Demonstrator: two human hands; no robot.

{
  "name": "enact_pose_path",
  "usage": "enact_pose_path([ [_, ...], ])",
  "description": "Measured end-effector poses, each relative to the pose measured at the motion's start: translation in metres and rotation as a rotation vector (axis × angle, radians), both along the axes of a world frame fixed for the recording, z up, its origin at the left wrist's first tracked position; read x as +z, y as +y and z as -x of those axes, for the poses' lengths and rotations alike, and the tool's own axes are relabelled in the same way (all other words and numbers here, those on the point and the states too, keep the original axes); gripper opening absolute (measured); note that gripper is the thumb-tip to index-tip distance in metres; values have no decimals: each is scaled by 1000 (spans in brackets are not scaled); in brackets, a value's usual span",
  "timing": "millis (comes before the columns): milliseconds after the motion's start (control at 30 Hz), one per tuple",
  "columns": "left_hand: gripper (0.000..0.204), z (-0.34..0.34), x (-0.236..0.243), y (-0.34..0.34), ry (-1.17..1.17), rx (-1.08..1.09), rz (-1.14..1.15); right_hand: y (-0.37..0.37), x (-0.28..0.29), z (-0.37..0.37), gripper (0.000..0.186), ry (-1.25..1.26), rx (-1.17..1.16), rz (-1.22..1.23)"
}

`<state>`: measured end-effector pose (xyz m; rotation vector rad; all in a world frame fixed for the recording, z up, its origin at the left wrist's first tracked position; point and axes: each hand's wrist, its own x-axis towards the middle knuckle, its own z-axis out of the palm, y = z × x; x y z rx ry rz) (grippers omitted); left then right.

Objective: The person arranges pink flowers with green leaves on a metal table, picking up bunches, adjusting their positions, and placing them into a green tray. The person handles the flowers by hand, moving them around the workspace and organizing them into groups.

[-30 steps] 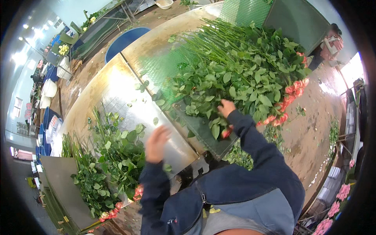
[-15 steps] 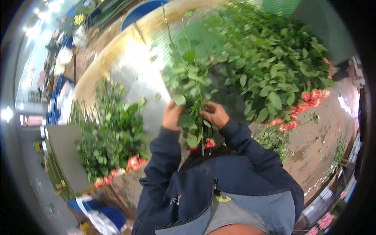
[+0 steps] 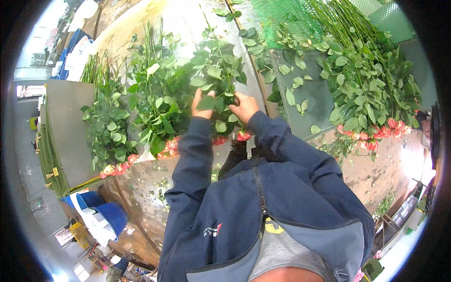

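My left hand (image 3: 203,105) and my right hand (image 3: 244,107) grip a few leafy rose stems (image 3: 221,70) lying lengthwise over the metal table (image 3: 183,21), their red-pink heads (image 3: 243,135) toward me. Both hands have fingers curled at the stems, partly hidden by leaves. Just left of my left hand lie leafy rose bunches (image 3: 159,108), with another bunch (image 3: 110,127) farther left, heads at the near edge. To the right, past a dark green board (image 3: 298,117) with loose leaves, a large rose pile (image 3: 359,89) rests with coral heads facing me.
Green mesh (image 3: 270,23) covers the table's back right. A grey panel (image 3: 66,136) borders the left bunches. Blue buckets (image 3: 110,216) with white wrapping stand on the littered floor (image 3: 141,197) at lower left. More white and blue containers (image 3: 70,51) are at upper left.
My hands took stems from the right pile and carried them leftward, beside the left bunches. My body and view have turned left, so the right pile appears farther right.
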<state>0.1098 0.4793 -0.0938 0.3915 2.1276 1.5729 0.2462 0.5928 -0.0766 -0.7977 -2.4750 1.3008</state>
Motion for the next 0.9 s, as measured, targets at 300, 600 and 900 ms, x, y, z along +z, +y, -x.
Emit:
enact_pose_path([
  [300,61,-27,20,-1,145,-91,127,-26,-16,25,21,40,23,12],
  [600,51,-4,-25,6,117,-46,-28,-26,-5,32,25,20,188,21],
  [900,46,-2,14,-1,-79,-31,-51,1,29,16,40,-49,289,644],
])
